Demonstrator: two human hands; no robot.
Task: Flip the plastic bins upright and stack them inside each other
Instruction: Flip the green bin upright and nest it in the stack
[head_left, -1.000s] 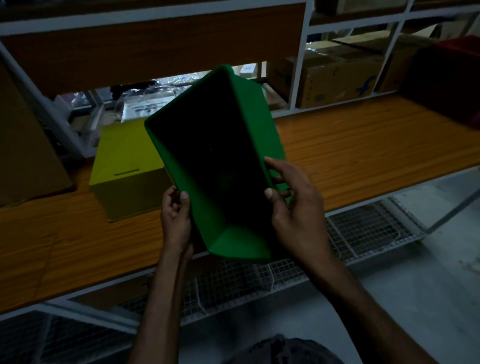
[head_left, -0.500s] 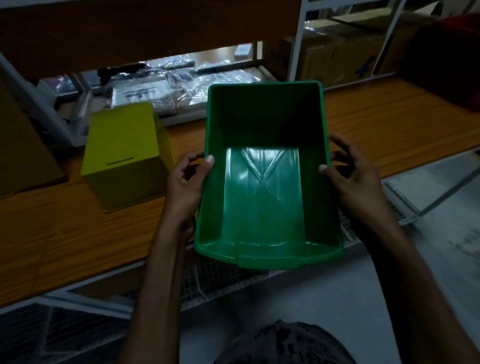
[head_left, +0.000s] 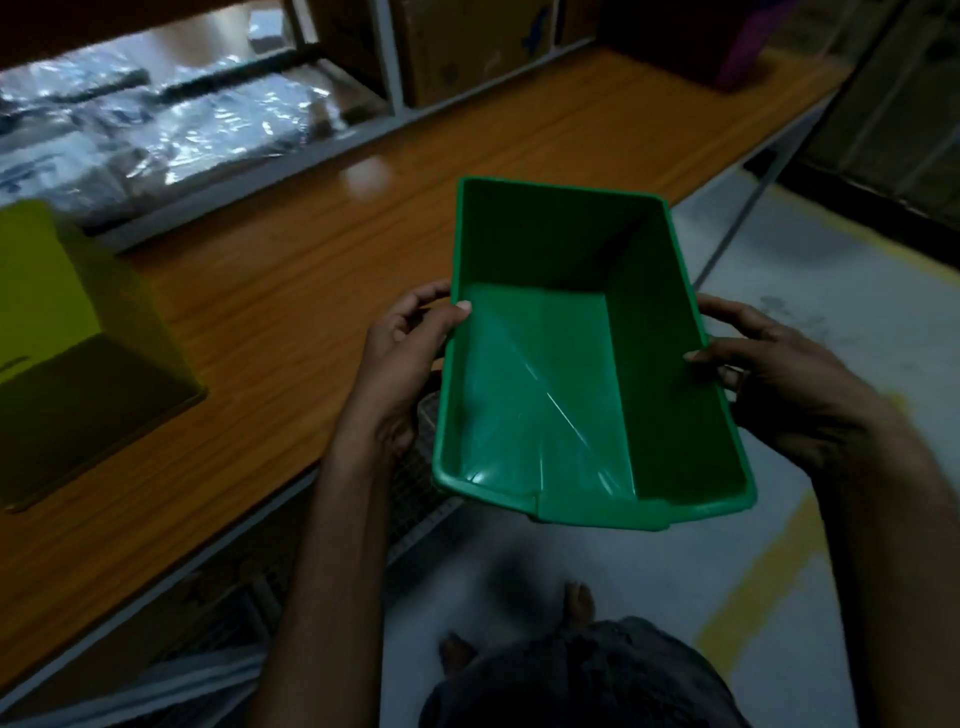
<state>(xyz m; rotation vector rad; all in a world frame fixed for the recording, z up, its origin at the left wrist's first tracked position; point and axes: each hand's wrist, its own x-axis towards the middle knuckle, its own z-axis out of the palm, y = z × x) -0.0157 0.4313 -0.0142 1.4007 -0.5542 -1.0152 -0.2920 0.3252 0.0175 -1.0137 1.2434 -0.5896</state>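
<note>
A green plastic bin (head_left: 566, 374) is held upright in the air, its open top facing me, partly over the shelf's front edge and partly over the floor. My left hand (head_left: 402, 358) grips its left rim, thumb inside the wall. My right hand (head_left: 779, 374) grips the right rim, thumb over the edge. A yellow bin (head_left: 67, 358) lies upside down on the wooden shelf at the far left, its base facing up.
The wooden shelf (head_left: 311, 270) runs from lower left to upper right. Plastic-wrapped packages (head_left: 171, 124) and cardboard boxes (head_left: 467, 47) sit behind it. Wire mesh (head_left: 415, 499) lies below the shelf. The floor (head_left: 779, 519) has a yellow line; bare feet show below.
The green bin went from tilted on edge to upright and level, then moved right, out past the shelf edge. Both hands kept hold. The view swung right and down.
</note>
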